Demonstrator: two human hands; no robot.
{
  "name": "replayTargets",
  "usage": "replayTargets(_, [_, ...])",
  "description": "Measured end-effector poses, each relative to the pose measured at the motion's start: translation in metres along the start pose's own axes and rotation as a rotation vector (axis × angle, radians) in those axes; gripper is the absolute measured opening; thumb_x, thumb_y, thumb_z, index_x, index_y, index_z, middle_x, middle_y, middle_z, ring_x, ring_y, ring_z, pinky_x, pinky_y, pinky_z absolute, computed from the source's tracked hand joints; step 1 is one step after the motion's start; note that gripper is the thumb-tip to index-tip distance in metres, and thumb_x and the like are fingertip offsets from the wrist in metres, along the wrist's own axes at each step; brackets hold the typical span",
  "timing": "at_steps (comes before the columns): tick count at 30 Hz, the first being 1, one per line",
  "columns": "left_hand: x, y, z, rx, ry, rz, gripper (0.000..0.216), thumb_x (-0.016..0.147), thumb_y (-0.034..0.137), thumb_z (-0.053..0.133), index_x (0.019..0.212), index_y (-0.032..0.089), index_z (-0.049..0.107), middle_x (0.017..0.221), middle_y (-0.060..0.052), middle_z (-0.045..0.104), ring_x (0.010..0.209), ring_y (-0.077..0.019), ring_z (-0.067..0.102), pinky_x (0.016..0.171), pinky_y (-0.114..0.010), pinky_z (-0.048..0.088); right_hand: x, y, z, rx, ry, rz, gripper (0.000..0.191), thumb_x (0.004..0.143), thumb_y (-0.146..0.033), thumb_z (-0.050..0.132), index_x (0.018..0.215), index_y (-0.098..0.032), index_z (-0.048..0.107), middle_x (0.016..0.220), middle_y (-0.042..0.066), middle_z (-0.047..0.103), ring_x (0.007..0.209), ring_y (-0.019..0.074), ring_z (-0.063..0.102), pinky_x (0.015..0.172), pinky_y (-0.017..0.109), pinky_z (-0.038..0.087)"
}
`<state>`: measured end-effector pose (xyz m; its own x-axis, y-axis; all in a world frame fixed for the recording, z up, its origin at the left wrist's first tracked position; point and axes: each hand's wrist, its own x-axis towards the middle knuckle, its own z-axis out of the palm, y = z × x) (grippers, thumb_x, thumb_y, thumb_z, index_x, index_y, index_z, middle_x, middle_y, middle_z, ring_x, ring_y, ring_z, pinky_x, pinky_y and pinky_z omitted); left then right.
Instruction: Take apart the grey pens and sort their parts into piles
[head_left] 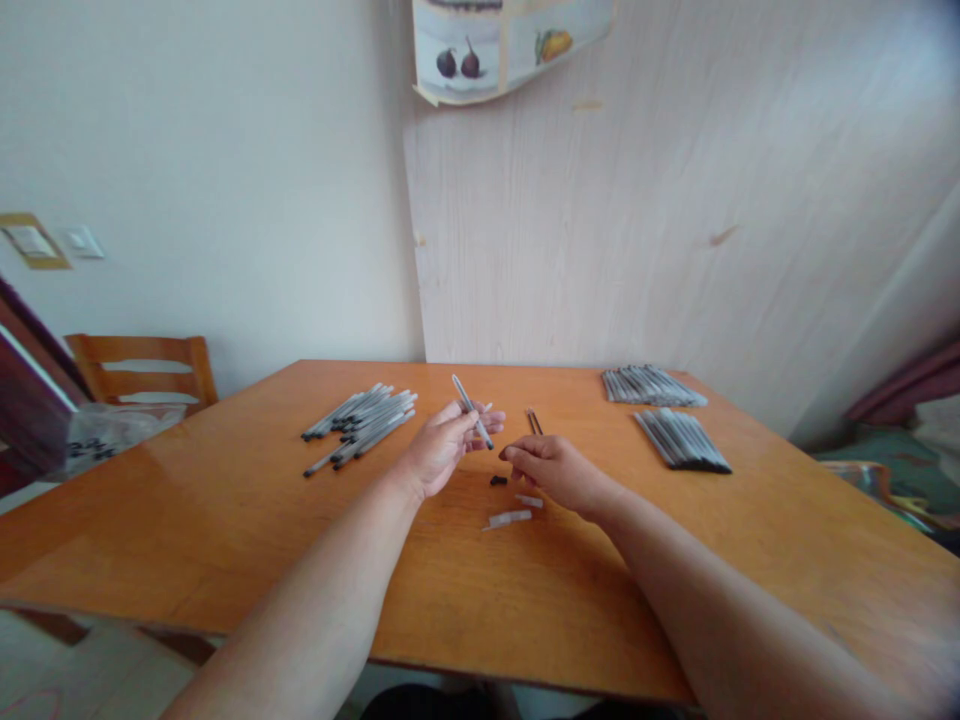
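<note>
My left hand [444, 445] is closed on a grey pen barrel [471, 410] that points up and away over the orange table [225, 510]. My right hand [551, 465] is pinched on a thin dark refill [533, 421], just right of the barrel's lower end. Below the hands lie a small black cap [498, 481], a short clear piece [528, 500] and a clear pen tip part [509, 519] on the table.
A loose heap of grey pens [364, 420] lies to the left. Two tidy rows of pens [651, 385] [681, 440] lie at the right. A wooden chair [142, 365] and a plastic bag [112, 430] stand at the left; a wall panel [600, 220] is behind the table.
</note>
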<state>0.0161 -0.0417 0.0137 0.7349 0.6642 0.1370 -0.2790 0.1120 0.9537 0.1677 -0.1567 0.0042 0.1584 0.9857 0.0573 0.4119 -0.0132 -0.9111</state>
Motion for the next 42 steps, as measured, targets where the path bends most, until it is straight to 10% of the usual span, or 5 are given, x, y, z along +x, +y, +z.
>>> replayTargets(17, [-0.0009, -0.0058, 0.0077, 0.026, -0.058, 0.021, 0.029, 0.083, 0.038, 0.064, 0.100, 0.018, 0.053, 0.116, -0.014, 0.066, 0.101, -0.0212, 0.064, 0.087, -0.035, 0.042, -0.0010, -0.0017, -0.0014, 0.370, -0.015, 0.048, 0.034, 0.073, -0.047, 0.067, 0.079, -0.014, 0.063, 0.063, 0.000, 0.058, 0.049, 0.0064, 0.041, 0.046, 0.021, 0.027])
replayTargets(36, [0.0028, -0.0072, 0.0049, 0.135, 0.114, -0.008, 0.038, 0.072, 0.044, 0.074, 0.089, 0.014, 0.058, 0.084, -0.009, 0.071, 0.069, -0.0150, 0.066, 0.061, -0.024, 0.040, 0.0011, 0.0009, -0.0037, 0.248, 0.043, -0.008, 0.028, 0.076, -0.043, 0.064, 0.076, -0.016, 0.058, 0.063, -0.001, 0.056, 0.054, 0.0083, 0.045, 0.051, 0.022, 0.033])
replayTargets(42, [-0.0020, -0.0049, 0.0064, 0.037, 0.011, -0.026, 0.036, 0.079, 0.039, 0.069, 0.105, 0.018, 0.056, 0.106, -0.011, 0.069, 0.089, -0.0175, 0.066, 0.069, -0.026, 0.046, 0.0024, 0.0043, -0.0052, 0.193, 0.048, -0.025, 0.025, 0.078, -0.041, 0.062, 0.078, -0.016, 0.060, 0.064, -0.001, 0.055, 0.055, 0.0088, 0.046, 0.053, 0.023, 0.035])
